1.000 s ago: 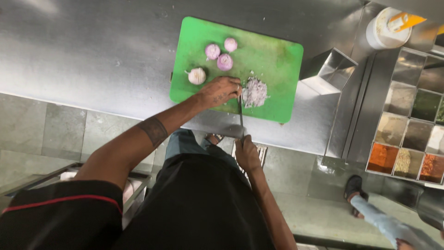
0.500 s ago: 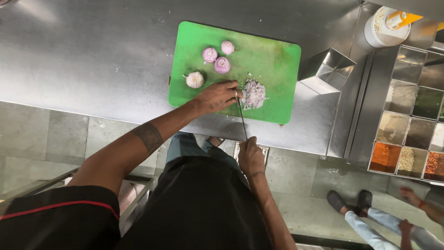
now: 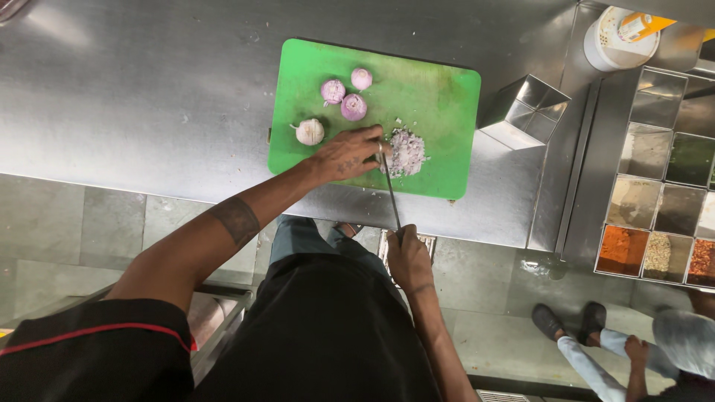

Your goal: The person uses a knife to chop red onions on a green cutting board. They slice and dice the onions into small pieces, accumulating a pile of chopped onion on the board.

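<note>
A green cutting board (image 3: 432, 89) lies on a steel counter. On it sit three peeled purple onions (image 3: 343, 93), a paler onion (image 3: 310, 132) at the left, and a heap of chopped onion (image 3: 407, 152). My left hand (image 3: 348, 152) rests on the board beside the heap, fingertips pressing on the tip of a knife (image 3: 390, 190). My right hand (image 3: 408, 257) grips the knife's handle below the counter's near edge. The blade lies against the left side of the heap.
An empty steel container (image 3: 521, 112) stands right of the board. Trays of spices (image 3: 659, 201) fill the right side, with a white tub (image 3: 618, 37) above them. Another person's legs and shoes (image 3: 581, 327) stand on the tiled floor at lower right.
The view has shifted slightly. My hands and the knife stay at the chopped heap with small movements. The other person's feet have moved about at lower right.
</note>
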`<state>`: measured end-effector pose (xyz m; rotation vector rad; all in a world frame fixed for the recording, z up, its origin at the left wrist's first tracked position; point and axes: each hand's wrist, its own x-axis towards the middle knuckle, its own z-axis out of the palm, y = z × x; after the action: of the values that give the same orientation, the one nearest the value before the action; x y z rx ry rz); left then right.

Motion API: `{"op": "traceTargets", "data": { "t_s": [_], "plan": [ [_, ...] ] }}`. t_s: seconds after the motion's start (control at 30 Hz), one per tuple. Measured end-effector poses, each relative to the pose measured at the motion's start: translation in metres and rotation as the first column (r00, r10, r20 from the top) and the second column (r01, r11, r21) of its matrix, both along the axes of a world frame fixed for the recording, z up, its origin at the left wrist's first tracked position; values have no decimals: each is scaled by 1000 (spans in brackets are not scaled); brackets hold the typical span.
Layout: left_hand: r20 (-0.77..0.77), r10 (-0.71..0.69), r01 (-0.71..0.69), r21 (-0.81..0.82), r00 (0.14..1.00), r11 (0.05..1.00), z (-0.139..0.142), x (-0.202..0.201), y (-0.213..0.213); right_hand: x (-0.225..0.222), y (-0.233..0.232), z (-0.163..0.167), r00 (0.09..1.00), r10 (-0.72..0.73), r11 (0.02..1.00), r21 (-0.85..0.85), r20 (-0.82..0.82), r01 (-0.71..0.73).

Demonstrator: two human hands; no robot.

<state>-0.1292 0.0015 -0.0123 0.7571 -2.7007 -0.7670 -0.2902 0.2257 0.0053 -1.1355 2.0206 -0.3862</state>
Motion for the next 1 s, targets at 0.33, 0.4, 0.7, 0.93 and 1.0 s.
{"op": "traceTargets", "data": {
  "t_s": [0.33, 0.4, 0.7, 0.93, 1.0],
  "plan": [
    [50, 13, -14, 9, 999, 1000, 2, 6, -2, -20, -3, -2, 994, -84, 988, -122, 72, 92],
    [12, -84, 85, -156, 996, 984, -6, 1, -3, -22, -4, -3, 991, -105, 992, -67, 81, 110],
    [39, -182, 184, -43, 982, 982, -16, -9, -6, -18, 1, -8, 994, -92, 985, -139, 59, 99],
    [0, -11, 11, 117, 1000, 993, -6, -9, -7, -16, 6, -9, 988, -142, 982, -115, 55, 147],
    [-82, -67, 59, -99, 994, 993, -10, -16, -18, -17, 6, -8, 988, -147, 983, -106, 56, 153]
  ]
}}
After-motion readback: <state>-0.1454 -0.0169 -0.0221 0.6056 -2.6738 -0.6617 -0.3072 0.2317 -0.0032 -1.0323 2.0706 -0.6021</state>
